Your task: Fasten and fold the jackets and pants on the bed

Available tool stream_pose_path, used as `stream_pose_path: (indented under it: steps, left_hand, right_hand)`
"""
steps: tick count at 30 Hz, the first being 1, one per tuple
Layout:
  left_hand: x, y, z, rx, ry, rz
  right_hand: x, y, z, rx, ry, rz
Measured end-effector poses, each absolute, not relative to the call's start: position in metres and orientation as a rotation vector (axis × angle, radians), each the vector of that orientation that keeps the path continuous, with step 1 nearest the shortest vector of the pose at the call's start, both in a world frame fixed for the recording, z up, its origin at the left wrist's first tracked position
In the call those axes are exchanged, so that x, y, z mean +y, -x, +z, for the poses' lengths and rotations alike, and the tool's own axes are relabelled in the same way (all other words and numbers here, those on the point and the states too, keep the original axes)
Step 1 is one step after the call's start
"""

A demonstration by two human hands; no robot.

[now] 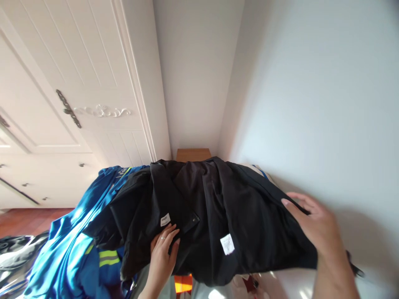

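A black jacket lies spread open, with a white tag on its lining and a small label to the left. On the jacket's left part, just below that label, rests my left hand, its fingers extended on the cloth. My right hand is at the jacket's right side, the black edge pinched between thumb and fingers. Blue clothing with yellow-green stripes lies beside and partly under the jacket at the left.
A white wardrobe stands at the left, a pale wall at the right. Behind the jacket is a wooden surface. Grey and white items lie at the lower left, and something orange shows below the jacket.
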State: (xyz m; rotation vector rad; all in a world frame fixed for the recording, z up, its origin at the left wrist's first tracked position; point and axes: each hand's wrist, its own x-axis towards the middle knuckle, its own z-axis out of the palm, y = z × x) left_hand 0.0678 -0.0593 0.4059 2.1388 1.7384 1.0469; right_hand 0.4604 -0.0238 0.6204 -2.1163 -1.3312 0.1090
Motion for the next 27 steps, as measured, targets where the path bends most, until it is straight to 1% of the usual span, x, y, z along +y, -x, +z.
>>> stream_pose_path:
  steps: [2,4,6,7,10,15,17,19,22,27]
  left_hand:
    - [-0.057,-0.066,0.41,1.721,-2.133,0.99]
    - [-0.055,-0.065,0.415,1.708,-2.124,0.943]
    - [-0.055,-0.064,0.42,1.693,-2.122,0.914]
    - [-0.056,-0.063,0.422,1.682,-2.125,0.907]
    - [-0.06,-0.06,0.424,1.648,-2.133,0.929]
    - [-0.066,-0.055,0.418,1.609,-2.086,1.023]
    - [-0.064,-0.055,0.416,1.605,-2.053,1.054]
    - [-0.063,-0.055,0.416,1.596,-2.028,1.068]
    - [-0.062,-0.055,0.417,1.584,-2.009,1.067]
    - [-0.063,-0.052,0.416,1.576,-2.016,1.037]
  right_hand:
    - [-0.025,-0.394,0.612,-1.554,1.879,0.212]
    - [-0.028,-0.331,0.594,-1.965,1.673,0.427]
    - [-0.036,-0.286,0.574,-2.308,1.532,0.62]
    - [-0.042,-0.275,0.566,-2.383,1.514,0.686]
    - [-0.065,-0.278,0.547,-2.243,1.651,0.696]
    - [-0.103,-0.335,0.509,-1.779,1.849,0.373]
    - [-0.112,-0.347,0.493,-1.697,1.949,0.335]
    - [-0.117,-0.349,0.484,-1.732,2.009,0.409]
    - [-0.118,-0.334,0.486,-1.895,1.996,0.516]
    - [-0.11,-0.293,0.503,-2.101,1.954,0.336]
